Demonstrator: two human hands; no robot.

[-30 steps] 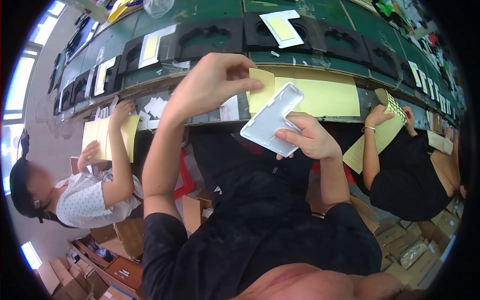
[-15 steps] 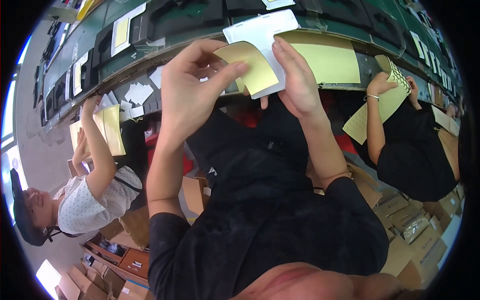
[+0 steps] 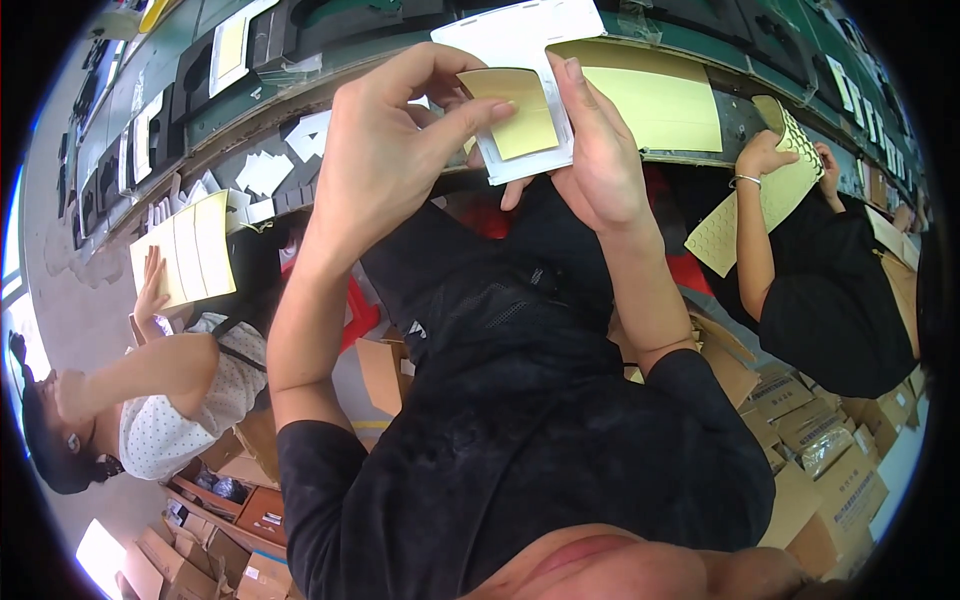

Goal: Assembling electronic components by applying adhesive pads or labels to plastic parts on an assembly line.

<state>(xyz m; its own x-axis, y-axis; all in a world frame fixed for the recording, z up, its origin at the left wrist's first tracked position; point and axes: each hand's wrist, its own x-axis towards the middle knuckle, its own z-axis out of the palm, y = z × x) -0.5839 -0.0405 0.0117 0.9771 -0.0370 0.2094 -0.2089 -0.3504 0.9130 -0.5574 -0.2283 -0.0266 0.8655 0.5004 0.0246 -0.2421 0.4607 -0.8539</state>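
Between thumb and fingers, my left hand [image 3: 395, 150] pinches a small yellow sheet [image 3: 528, 132]. The sheet lies over the narrower lower part of a flat white T-shaped panel [image 3: 505, 38], and its upper edge curls away from the panel. My right hand [image 3: 602, 172] grips that panel from the right side, with its thumb along the edge and a fingertip showing under the bottom end. How firmly the sheet touches the panel I cannot tell.
Behind my hands a large yellow sheet [image 3: 655, 105] lies on the bench. Black molded trays [image 3: 350, 25] line the green bench. White pieces [image 3: 265, 172] lie at left. Co-workers on both sides hold yellow sheets [image 3: 185, 250]. Cardboard boxes [image 3: 840, 490] stand behind me.
The yellow sheet has shifted from sticking out askew to lying straighter within the white panel's lower part. Both hands moved slightly. The co-worker at left has raised an arm to the face.
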